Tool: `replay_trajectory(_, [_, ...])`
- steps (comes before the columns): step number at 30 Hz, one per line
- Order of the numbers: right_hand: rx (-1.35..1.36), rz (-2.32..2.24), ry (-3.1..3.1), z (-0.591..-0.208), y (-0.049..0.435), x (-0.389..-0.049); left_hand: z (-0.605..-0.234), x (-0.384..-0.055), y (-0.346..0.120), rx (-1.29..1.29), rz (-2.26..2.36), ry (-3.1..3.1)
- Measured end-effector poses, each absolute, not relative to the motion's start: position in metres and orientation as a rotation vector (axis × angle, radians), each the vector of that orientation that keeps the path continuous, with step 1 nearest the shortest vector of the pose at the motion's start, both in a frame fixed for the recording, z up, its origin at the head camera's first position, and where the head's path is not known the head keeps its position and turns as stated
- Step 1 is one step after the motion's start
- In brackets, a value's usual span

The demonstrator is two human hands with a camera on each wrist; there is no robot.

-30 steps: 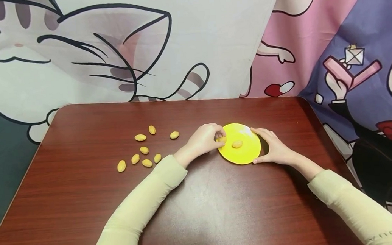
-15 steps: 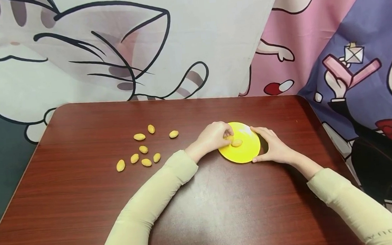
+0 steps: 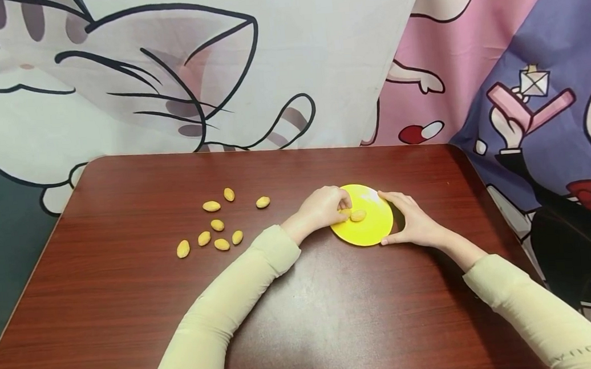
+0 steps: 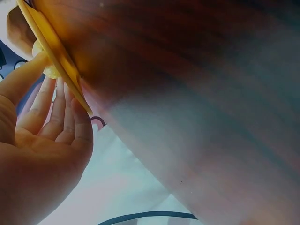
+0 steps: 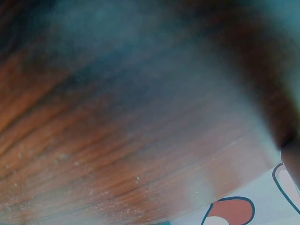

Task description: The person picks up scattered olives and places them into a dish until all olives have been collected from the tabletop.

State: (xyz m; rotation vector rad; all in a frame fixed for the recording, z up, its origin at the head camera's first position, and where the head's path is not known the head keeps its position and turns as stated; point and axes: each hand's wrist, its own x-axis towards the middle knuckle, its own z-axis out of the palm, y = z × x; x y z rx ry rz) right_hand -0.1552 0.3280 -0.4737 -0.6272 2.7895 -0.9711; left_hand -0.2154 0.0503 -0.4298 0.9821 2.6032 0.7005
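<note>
A round yellow plate (image 3: pixel 366 235) lies on the table, right of the middle in the head view. My right hand (image 3: pixel 412 220) holds its right rim between a spread thumb and fingers. Over the plate's left side, my left hand (image 3: pixel 324 207) pinches a small yellow oval piece (image 3: pixel 346 212), partly hidden by the fingers. Another such oval piece (image 3: pixel 358 215) rests on the plate right beside it. In the left wrist view, the pinched oval piece (image 4: pixel 50 71) shows between thumb and fingertips, close against the plate (image 4: pixel 61 63).
Several more yellow oval pieces (image 3: pixel 218 225) lie scattered on the left part of the brown wooden table (image 3: pixel 305 321). Behind the table's far edge hangs a cloth (image 3: pixel 343 61) with cartoon drawings.
My left hand has moved right from the plate's left rim to further over it, carrying the pinched oval piece up beside the other one. The right hand stays at the rim.
</note>
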Motion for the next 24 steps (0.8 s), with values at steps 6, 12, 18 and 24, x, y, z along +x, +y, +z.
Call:
replay_trajectory(6, [-0.636,-0.983,2.789,-0.472,0.326,-0.154,-0.43,-0.216,0.049,0.981,0.724,2.584])
replay_trajectory(12, [-0.619,-0.969,2.78,-0.474,0.326,-0.154,-0.427,-0.218,0.04,0.978,0.805,2.582])
replay_trajectory(18, [-0.615,-0.963,2.781,-0.475,0.328,-0.155,-0.423,-0.219,0.022,0.945,0.887,2.591])
replay_trajectory(24, [-0.621,-0.973,2.786,-0.474,0.328,-0.154,-0.417,-0.22,0.0,0.906,0.963,2.613])
